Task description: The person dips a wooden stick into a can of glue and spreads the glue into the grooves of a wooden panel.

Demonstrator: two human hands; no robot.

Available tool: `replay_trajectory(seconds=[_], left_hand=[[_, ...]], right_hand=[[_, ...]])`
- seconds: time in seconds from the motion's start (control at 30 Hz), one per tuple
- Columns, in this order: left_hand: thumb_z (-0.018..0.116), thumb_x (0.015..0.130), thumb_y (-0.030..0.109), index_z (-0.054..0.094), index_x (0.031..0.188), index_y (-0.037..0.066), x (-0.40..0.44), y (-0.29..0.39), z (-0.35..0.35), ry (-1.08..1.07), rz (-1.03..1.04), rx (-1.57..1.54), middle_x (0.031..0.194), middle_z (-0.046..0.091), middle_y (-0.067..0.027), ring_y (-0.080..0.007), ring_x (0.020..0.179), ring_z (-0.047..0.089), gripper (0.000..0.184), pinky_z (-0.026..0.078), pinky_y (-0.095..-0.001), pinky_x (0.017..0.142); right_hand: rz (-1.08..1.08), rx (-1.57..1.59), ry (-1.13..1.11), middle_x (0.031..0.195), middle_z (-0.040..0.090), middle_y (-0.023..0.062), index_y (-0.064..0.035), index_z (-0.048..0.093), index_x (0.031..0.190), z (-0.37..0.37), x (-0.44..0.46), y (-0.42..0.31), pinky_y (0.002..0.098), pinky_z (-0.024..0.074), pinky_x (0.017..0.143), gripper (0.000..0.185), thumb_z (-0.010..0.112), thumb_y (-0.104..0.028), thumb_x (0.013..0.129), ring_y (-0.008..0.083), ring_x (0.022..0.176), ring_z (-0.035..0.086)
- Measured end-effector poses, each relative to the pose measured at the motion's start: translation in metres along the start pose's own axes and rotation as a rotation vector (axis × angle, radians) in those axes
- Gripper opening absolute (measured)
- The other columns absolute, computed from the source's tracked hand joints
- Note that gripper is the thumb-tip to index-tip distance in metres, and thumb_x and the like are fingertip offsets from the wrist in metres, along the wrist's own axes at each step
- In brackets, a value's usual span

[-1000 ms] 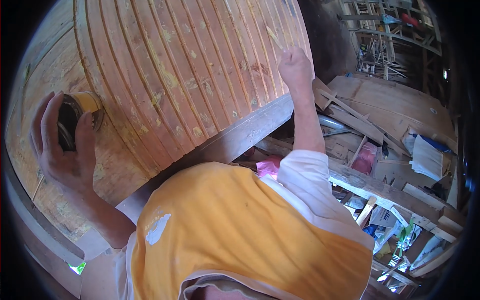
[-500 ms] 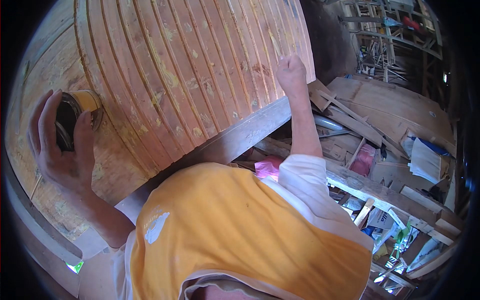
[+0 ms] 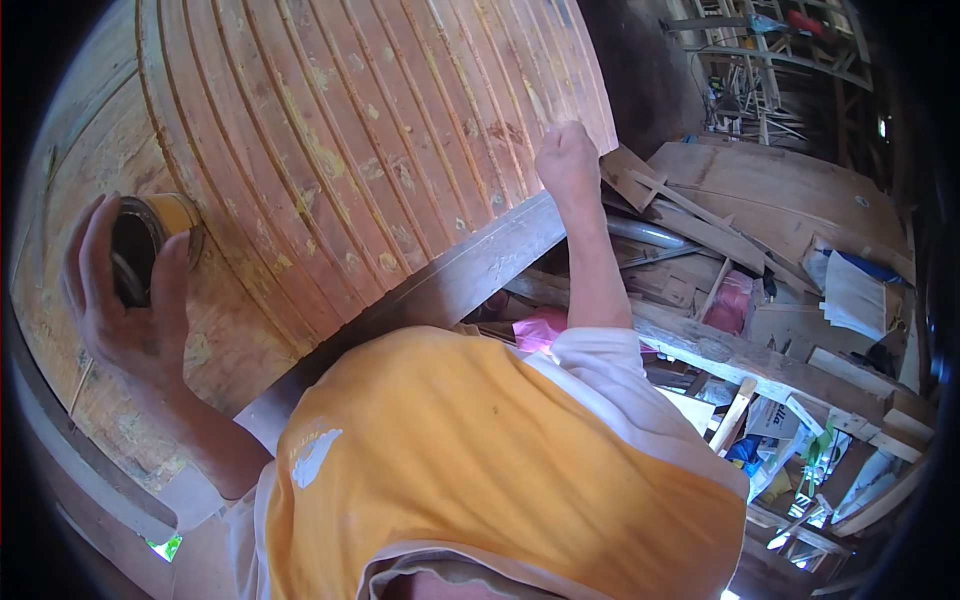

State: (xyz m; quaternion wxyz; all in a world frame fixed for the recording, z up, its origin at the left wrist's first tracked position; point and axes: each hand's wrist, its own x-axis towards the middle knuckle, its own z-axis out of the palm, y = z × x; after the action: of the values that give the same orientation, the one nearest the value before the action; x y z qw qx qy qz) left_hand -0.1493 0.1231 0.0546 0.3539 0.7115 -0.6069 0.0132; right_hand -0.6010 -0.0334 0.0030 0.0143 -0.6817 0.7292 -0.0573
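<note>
A round can (image 3: 172, 212) with a yellow side and a dark inside rests on the pale, stained left part of the wooden surface. My left hand (image 3: 135, 310) curves its fingers and thumb around the can's dark end. Over the far right of the grooved wooden panel (image 3: 330, 160), my right hand (image 3: 568, 160) is closed in a fist. A thin pale strip shows just beyond the knuckles, but whether the hand holds it is unclear. Yellowish filler-like smears and spots mark the panel and its long parallel grooves.
A grey beam edge (image 3: 470, 255) borders the panel on my side. To the right lie stacked boards (image 3: 700, 240), a pink bundle (image 3: 730, 303), white sheets (image 3: 855, 295) and a long timber (image 3: 740, 355). Timber framing and scraps fill the background.
My right fist has moved slightly toward me and left, its forearm shifting too. The view has shifted a little. My left hand stays around the can.
</note>
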Motion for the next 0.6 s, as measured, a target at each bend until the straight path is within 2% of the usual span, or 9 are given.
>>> replay_trajectory(seconds=[0.07, 0.17, 0.27, 0.37, 0.47, 0.53, 0.6], left_hand=[[0.086, 0.076, 0.020, 0.062, 0.132, 0.007, -0.005, -0.006, 0.000, -0.006, -0.103, -0.129, 0.129, 0.063, -0.0133, -0.0288, 0.120, 0.060, 0.063, 0.049, -0.0377, 0.101], [0.088, 0.075, 0.023, 0.057, 0.139, 0.006, -0.014, -0.008, 0.003, 0.063, -0.111, -0.340, 0.131, 0.062, -0.0138, -0.0277, 0.122, 0.059, 0.073, 0.048, -0.0380, 0.103], [0.088, 0.075, 0.020, 0.054, 0.141, 0.006, -0.015, -0.010, -0.001, 0.015, 0.050, -0.225, 0.132, 0.061, -0.0142, -0.0270, 0.122, 0.059, 0.076, 0.048, -0.0382, 0.103], [0.087, 0.074, 0.015, 0.053, 0.142, 0.006, -0.013, -0.009, 0.000, -0.006, -0.021, -0.136, 0.132, 0.061, -0.0138, -0.0269, 0.120, 0.060, 0.077, 0.049, -0.0383, 0.102], [0.087, 0.073, 0.013, 0.053, 0.142, 0.007, -0.011, 0.001, -0.003, 0.023, -0.049, -0.110, 0.131, 0.062, -0.0133, -0.0274, 0.118, 0.062, 0.077, 0.050, -0.0387, 0.101], [0.087, 0.072, 0.013, 0.054, 0.142, 0.007, -0.017, 0.015, -0.005, 0.022, -0.060, -0.127, 0.130, 0.062, -0.0132, -0.0280, 0.117, 0.062, 0.077, 0.050, -0.0393, 0.100], [0.087, 0.071, 0.012, 0.054, 0.141, 0.007, -0.025, 0.036, -0.009, 0.003, -0.052, -0.128, 0.129, 0.062, -0.0134, -0.0290, 0.116, 0.063, 0.077, 0.051, -0.0401, 0.099]], right_hand=[[-0.006, 0.058, 0.026, 0.096, 0.066, 0.0309, 0.0045, 0.059, 0.092, 0.002, -0.002, 0.004, 0.0538, 0.0505, 0.082, 0.030, 0.055, -0.025, 0.096, 0.0478, 0.094, 0.064], [-0.011, 0.259, 0.114, 0.092, 0.066, 0.0293, 0.0026, 0.058, 0.090, 0.000, 0.013, -0.027, 0.0532, 0.0505, 0.080, 0.027, 0.056, -0.024, 0.096, 0.0473, 0.090, 0.064], [-0.097, 0.697, 0.133, 0.086, 0.065, 0.0267, 0.0017, 0.055, 0.090, 0.006, -0.019, -0.061, 0.0513, 0.0509, 0.076, 0.021, 0.056, -0.019, 0.096, 0.0444, 0.084, 0.065], [-0.151, 0.718, 0.045, 0.086, 0.065, 0.0242, 0.0006, 0.053, 0.094, 0.004, -0.067, -0.069, 0.0502, 0.0511, 0.075, 0.018, 0.056, -0.017, 0.097, 0.0412, 0.082, 0.066], [-0.062, 0.599, 0.046, 0.086, 0.064, 0.0226, -0.0008, 0.051, 0.098, 0.002, -0.084, -0.039, 0.0506, 0.0507, 0.075, 0.017, 0.056, -0.017, 0.097, 0.0408, 0.081, 0.065], [-0.018, 0.542, 0.113, 0.087, 0.062, 0.0223, -0.0011, 0.051, 0.098, -0.001, -0.076, 0.005, 0.0502, 0.0504, 0.075, 0.018, 0.057, -0.018, 0.097, 0.0419, 0.081, 0.063], [0.026, 0.392, 0.269, 0.087, 0.063, 0.0232, -0.0007, 0.053, 0.097, 0.007, -0.062, 0.056, 0.0493, 0.0508, 0.076, 0.018, 0.058, -0.018, 0.097, 0.0421, 0.082, 0.064]])
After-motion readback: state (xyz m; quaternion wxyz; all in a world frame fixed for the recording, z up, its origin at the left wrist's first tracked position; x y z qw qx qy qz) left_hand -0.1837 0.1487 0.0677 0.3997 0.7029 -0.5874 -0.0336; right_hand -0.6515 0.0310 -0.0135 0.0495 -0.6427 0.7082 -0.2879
